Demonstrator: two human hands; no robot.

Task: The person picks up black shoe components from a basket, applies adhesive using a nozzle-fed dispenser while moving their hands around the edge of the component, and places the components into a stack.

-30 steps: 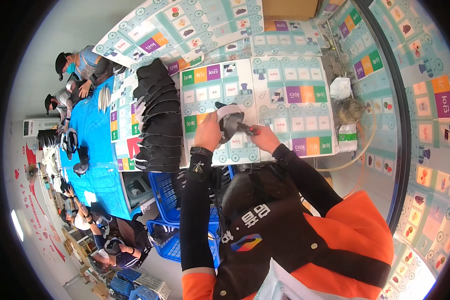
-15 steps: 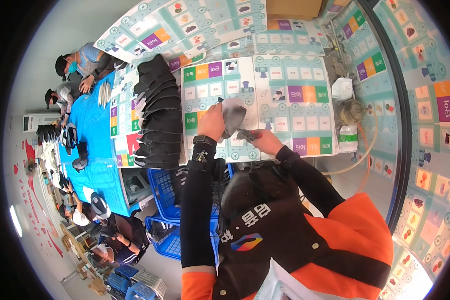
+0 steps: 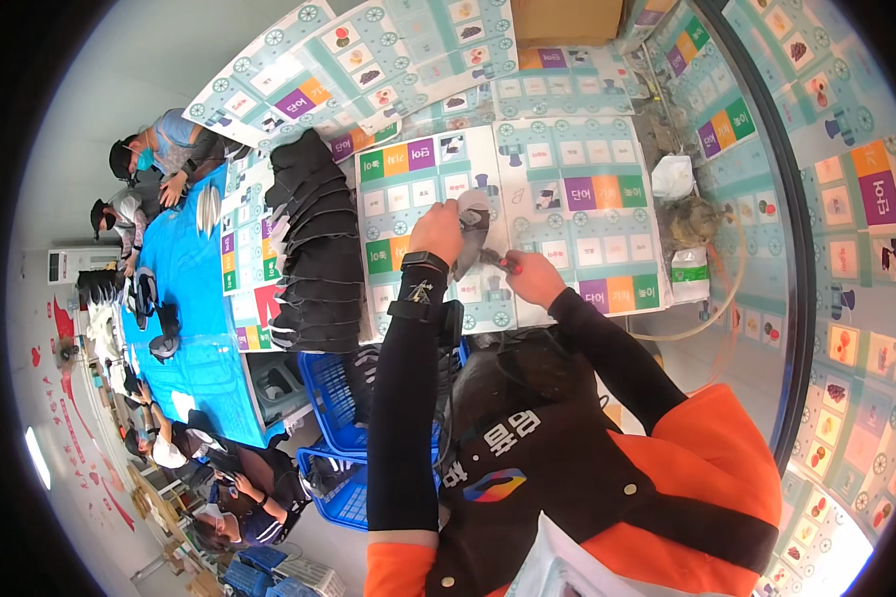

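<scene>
My left hand (image 3: 436, 234) is closed on a grey and black fabric piece (image 3: 474, 221), which looks like a shoe upper, above the table covered with printed sheets. Its lighter rounded end points away from me. In my right hand (image 3: 538, 280) is a small dark tool with a red handle (image 3: 511, 265); its kind is too small to make out. The tool's dark end is at the lower right edge of the piece; I cannot tell if they touch. Left of my left hand lies a long overlapping row of black shoe uppers (image 3: 314, 239).
A white bag (image 3: 673, 177) and a white-green packet (image 3: 691, 276) lie at the table's right end, beside a pale hose (image 3: 737, 284). Blue crates (image 3: 334, 493) stand below left. People work around a blue-covered table (image 3: 194, 298) farther left. Printed sheets (image 3: 358, 65) rise at the back.
The grey and black piece has turned and looks narrower, with its light end farther away. More of the tool's red handle shows in my right hand. The whole view has shifted slightly.
</scene>
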